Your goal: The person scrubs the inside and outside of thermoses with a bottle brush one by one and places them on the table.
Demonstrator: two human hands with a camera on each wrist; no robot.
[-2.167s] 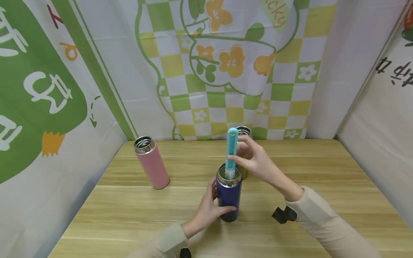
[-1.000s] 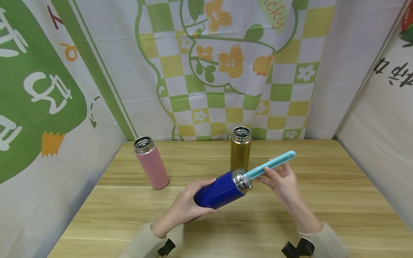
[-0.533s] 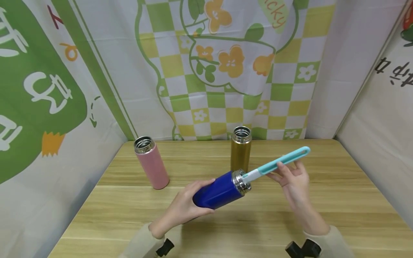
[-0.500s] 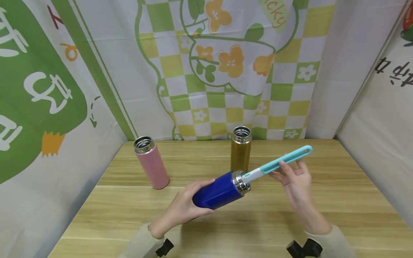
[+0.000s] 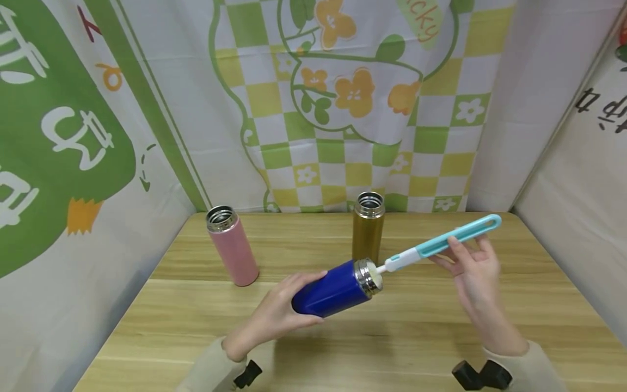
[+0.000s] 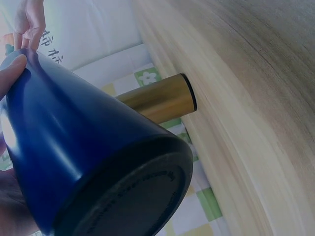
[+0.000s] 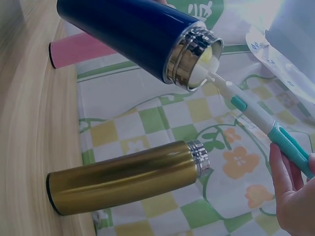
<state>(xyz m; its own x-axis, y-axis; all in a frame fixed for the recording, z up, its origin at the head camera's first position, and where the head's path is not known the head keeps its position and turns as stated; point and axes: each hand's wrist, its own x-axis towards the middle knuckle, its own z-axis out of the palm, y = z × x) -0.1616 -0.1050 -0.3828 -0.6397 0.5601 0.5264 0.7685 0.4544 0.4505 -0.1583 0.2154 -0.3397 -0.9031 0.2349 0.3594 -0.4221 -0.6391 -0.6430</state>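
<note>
My left hand (image 5: 276,307) grips a blue thermos bottle (image 5: 333,289) round its body, tilted so that its steel mouth points right and slightly up. Between thumb and fingers, my right hand (image 5: 472,269) pinches the teal handle of a bottle brush (image 5: 446,242). The brush's thin white stem runs into the bottle's mouth. In the right wrist view, a pale sponge-like head (image 7: 206,61) shows just inside the steel rim, the rest of it hidden in the bottle. The left wrist view shows the bottle's dark base (image 6: 138,191).
An open gold bottle (image 5: 368,231) stands upright just behind the blue one. Further left is an open pink bottle (image 5: 234,250), also upright. Both are on the wooden table (image 5: 186,332). A patterned curtain (image 5: 338,169) hangs along the table's back edge.
The blue bottle went from upright to tilted rightward. My right hand has drawn the brush out to the right, so its white shaft and stem now show. The gold and pink bottles stayed put.
</note>
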